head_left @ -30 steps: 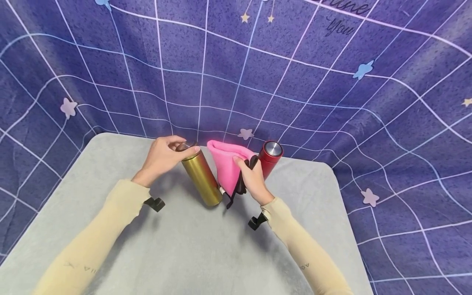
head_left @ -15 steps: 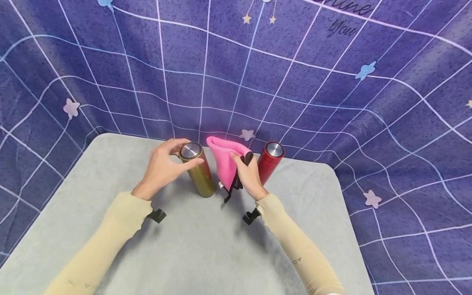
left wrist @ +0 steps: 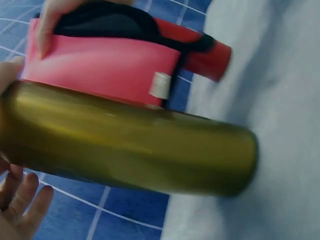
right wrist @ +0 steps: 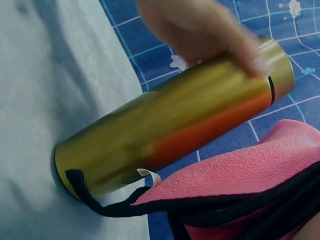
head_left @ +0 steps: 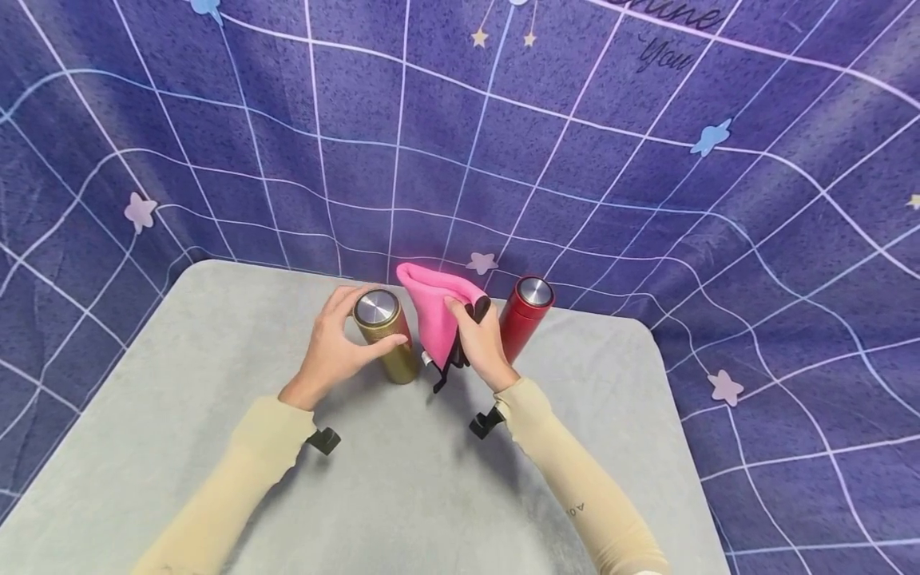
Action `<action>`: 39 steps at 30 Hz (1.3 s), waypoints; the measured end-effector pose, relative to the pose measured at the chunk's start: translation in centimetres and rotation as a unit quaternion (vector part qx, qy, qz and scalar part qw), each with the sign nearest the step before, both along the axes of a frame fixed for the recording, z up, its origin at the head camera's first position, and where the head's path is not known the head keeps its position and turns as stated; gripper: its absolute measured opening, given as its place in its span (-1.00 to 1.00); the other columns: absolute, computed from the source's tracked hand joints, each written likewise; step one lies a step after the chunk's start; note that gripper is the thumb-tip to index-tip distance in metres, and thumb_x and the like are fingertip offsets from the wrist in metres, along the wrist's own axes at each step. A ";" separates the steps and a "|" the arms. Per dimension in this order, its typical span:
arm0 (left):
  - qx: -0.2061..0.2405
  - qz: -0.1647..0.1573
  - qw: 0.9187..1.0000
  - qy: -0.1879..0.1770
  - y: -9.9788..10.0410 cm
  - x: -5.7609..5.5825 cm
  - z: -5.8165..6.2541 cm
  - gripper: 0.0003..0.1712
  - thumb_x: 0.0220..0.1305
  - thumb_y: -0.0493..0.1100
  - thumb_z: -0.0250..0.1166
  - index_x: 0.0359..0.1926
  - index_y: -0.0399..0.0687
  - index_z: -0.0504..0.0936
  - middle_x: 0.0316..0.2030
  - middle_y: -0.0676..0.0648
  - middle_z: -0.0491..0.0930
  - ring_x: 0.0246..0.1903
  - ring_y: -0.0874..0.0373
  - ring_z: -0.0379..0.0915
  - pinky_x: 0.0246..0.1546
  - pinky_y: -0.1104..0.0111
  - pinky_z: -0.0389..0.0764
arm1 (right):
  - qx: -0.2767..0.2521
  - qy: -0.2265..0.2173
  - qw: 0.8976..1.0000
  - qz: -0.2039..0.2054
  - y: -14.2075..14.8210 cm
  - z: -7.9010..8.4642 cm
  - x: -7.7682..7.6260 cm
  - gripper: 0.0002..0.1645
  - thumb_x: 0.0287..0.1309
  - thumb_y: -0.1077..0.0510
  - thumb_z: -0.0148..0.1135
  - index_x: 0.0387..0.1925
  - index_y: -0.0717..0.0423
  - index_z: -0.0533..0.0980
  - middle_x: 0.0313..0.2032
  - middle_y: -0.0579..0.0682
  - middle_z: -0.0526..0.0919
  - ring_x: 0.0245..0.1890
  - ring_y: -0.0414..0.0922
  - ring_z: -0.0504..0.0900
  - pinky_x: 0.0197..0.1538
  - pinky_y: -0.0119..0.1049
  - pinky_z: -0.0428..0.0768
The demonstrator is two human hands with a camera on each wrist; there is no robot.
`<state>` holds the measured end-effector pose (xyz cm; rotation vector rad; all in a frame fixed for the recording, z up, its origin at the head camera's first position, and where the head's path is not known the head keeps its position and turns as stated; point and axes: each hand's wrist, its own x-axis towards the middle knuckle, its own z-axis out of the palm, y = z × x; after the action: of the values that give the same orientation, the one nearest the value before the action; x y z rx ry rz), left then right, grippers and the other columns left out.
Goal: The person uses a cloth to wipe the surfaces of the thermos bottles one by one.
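A gold thermos [head_left: 399, 363] with a silver lid top stands on the grey table, its reddish side facing the pouch. My left hand [head_left: 339, 351] curves loosely about its upper part, thumb in front. In the left wrist view the fingers [left wrist: 31, 202] are spread, clear of the thermos's lower edge. My right hand [head_left: 483, 342] pinches a soft pink pouch [head_left: 431, 311] with black straps, thumb on its side. The pouch hangs beside the thermos, its mouth facing up and its white tag [left wrist: 160, 85] near the bottom corner; a black cord [right wrist: 100, 207] overlaps the thermos base in the right wrist view.
A red thermos [head_left: 523, 318] with a silver lid top stands to the right, partly behind my right hand. The grey table [head_left: 402, 487] ends close behind these things, at a purple-blue curtain [head_left: 359, 160] with grid lines and stars. Each wrist carries a small black mount.
The gold thermos has come from a tilt to nearly upright. My left hand has moved from its lid down around the upper body. The right hand and pouch have shifted slightly left.
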<state>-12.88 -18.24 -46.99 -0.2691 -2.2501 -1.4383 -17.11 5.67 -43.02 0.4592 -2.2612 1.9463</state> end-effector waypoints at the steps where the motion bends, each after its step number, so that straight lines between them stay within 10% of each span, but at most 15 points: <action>1: 0.001 -0.002 1.000 -0.006 0.0 0.0 -0.4 -0.15 -0.08 0.04 0.80 0.29 0.10 0.69 0.14 0.12 0.57 0.16 0.19 0.49 0.22 0.09 0.49 | 0.000 0.000 1.000 0.000 0.0 0.1 0.0 -0.64 0.48 0.15 0.24 0.21 0.11 0.69 -0.22 0.04 0.74 -0.15 -0.21 0.57 0.04 -0.41 0.53; 20: 0.031 -0.061 0.995 -0.070 0.6 0.4 -4.1 -0.24 0.11 -0.01 0.72 0.30 -0.03 0.63 0.08 -0.12 0.75 0.06 -0.17 0.73 0.07 -0.11 0.76 | 0.035 0.076 0.995 0.052 -0.4 1.4 0.4 -0.63 0.50 0.18 0.28 0.24 0.09 0.69 -0.04 0.00 0.81 -0.06 -0.24 0.66 0.12 -0.40 0.59; 26: 0.022 -0.074 0.995 -0.063 0.8 0.3 -3.6 -0.25 0.13 -0.01 0.71 0.31 -0.04 0.65 0.09 -0.09 0.77 0.07 -0.08 0.73 0.03 0.05 0.80 | 0.096 0.222 0.955 0.173 -0.2 2.6 -0.5 -0.47 0.46 0.32 0.29 0.40 0.07 0.59 0.38 -0.03 0.63 0.42 -0.11 0.54 0.51 -0.15 0.45; 31: 0.023 -0.085 0.994 -0.065 0.9 0.2 -3.3 -0.23 0.12 -0.04 0.72 0.33 -0.08 0.64 0.10 -0.12 0.77 0.07 -0.09 0.74 -0.03 0.13 0.81 | 0.173 0.279 0.925 0.194 0.5 2.4 -0.9 -0.33 0.29 0.34 0.37 0.43 0.05 0.57 0.44 -0.02 0.56 0.48 -0.11 0.48 0.55 -0.15 0.39; 39: 0.034 -0.087 0.993 -0.069 0.8 0.0 -2.7 -0.23 0.10 -0.04 0.73 0.32 -0.08 0.66 0.11 -0.11 0.77 0.06 -0.06 0.75 -0.05 0.23 0.81 | 0.168 0.295 0.920 0.195 0.7 2.1 -0.8 -0.32 0.28 0.36 0.36 0.43 0.08 0.55 0.47 0.04 0.53 0.49 -0.08 0.47 0.56 -0.12 0.40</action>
<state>-12.83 -17.44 -49.73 -0.3622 -2.3283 -1.6675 -17.86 6.38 -40.90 1.4145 -2.1788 1.2625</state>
